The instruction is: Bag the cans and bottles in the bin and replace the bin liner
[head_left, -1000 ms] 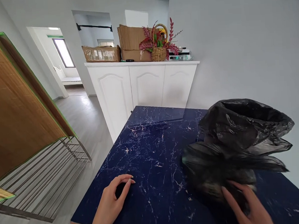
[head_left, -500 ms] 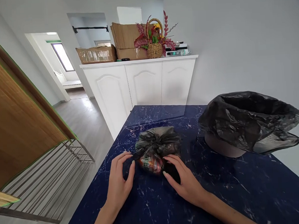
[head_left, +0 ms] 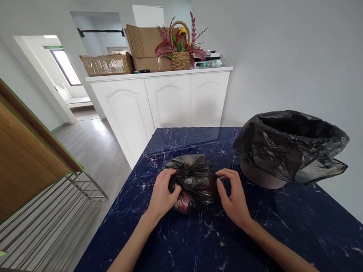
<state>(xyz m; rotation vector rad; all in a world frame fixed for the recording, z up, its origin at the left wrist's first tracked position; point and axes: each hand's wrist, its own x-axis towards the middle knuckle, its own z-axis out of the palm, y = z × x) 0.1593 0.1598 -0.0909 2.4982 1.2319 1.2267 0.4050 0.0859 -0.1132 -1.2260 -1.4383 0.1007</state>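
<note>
A tied black plastic bag (head_left: 196, 178) rests on the dark blue marbled table (head_left: 187, 249), with colourful packaging (head_left: 183, 203) showing through its front left side. My left hand (head_left: 164, 191) is at the bag's left, thumb and fingers closed on the gathered plastic near its knot. At the bag's right side is my right hand (head_left: 235, 196), its fingers bent and its thumb apart from them. The right fingertips are at the bag's edge; whether they touch it I cannot make out.
A bin (head_left: 262, 176) lined with a loose black bag (head_left: 276, 151) stands at the table's right. Behind the table is a white cabinet (head_left: 170, 100) bearing cardboard boxes (head_left: 107, 64) and a flower basket (head_left: 181, 61). A metal-slatted frame (head_left: 61, 223) is at left.
My left hand has come in from beside the bag onto its upper left. My right hand has moved from the bag's front to its right side. The view has shifted slightly.
</note>
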